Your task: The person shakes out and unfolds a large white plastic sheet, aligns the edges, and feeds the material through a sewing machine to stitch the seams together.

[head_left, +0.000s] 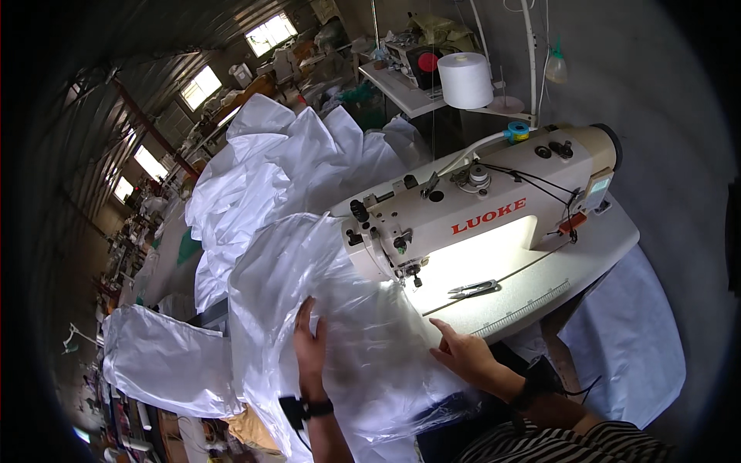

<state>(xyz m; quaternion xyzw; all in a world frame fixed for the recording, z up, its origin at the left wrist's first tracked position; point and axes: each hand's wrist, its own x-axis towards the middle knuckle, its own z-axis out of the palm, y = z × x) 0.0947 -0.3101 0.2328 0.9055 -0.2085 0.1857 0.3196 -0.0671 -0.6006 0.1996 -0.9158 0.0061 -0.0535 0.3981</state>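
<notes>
A large glossy white plastic sheet (359,339) spreads over the front of the sewing machine (494,197), its upper edge reaching the lit needle area. My left hand (310,343) rests on the left part of this sheet, fingers stretched forward and thumb apart, gripping nothing. At the sheet's right edge is my right hand (469,356), with the index finger extended over the machine bed (532,289) and the thumb apart below it. Its other fingers are partly hidden. Thread snips (475,289) lie on the bed beyond the right hand.
A big heap of white sheeting (262,177) rises behind the machine, and another white piece (166,359) lies at the left. A white thread cone (465,80) stands on a holder at the back. More white material (629,339) hangs at the right.
</notes>
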